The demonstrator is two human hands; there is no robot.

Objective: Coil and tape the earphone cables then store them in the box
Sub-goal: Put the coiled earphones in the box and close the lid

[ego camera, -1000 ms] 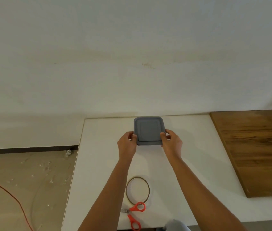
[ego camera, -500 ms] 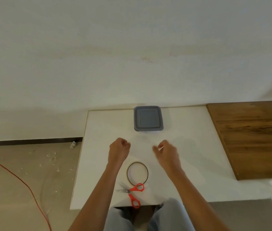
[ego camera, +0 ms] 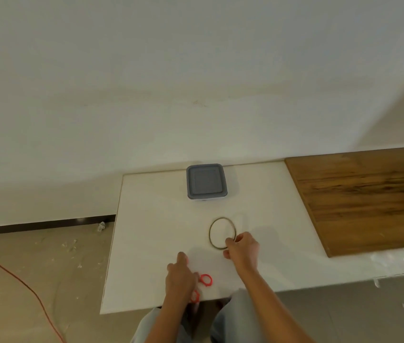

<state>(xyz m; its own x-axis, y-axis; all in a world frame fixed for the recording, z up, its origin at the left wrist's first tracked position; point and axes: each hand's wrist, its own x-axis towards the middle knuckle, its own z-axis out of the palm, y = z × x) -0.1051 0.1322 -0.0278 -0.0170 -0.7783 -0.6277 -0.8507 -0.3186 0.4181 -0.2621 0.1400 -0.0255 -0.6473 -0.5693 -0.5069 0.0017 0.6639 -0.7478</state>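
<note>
I see a white bench (ego camera: 151, 243) set against a pale wall. The storage box (ego camera: 206, 180) stands at the far edge of the bench, close to the wall, with its grey lid seated on top. The lid hides the contents. A thin brown ring (ego camera: 210, 231) lies flat on the bench nearer to me, well apart from the box and slightly right of it. The right hand (ego camera: 243, 248) is at the near right part of the ring. Its fingers (ego camera: 230, 241) are curled, and thumb and forefinger are clamped on the rim in a pinch. The left hand (ego camera: 180, 278) rests near the front edge of the bench, on top of a pair of red-handled scissors (ego camera: 206, 280). Two red handle loops show just to the right of the hand, and the blades are covered. I cannot tell whether the left fingers are clamped on the scissors or merely laid over them. One finger points forward along the bench surface. The two hands are near each other but do not touch. A wooden panel (ego camera: 369, 199) lies on the right part of the bench. An orange cord (ego camera: 23, 283) runs across the floor to the left, and small scraps (ego camera: 101, 226) lie beside the baseboard. Light grey trousers (ego camera: 230, 318) show below the front edge of the bench.
</note>
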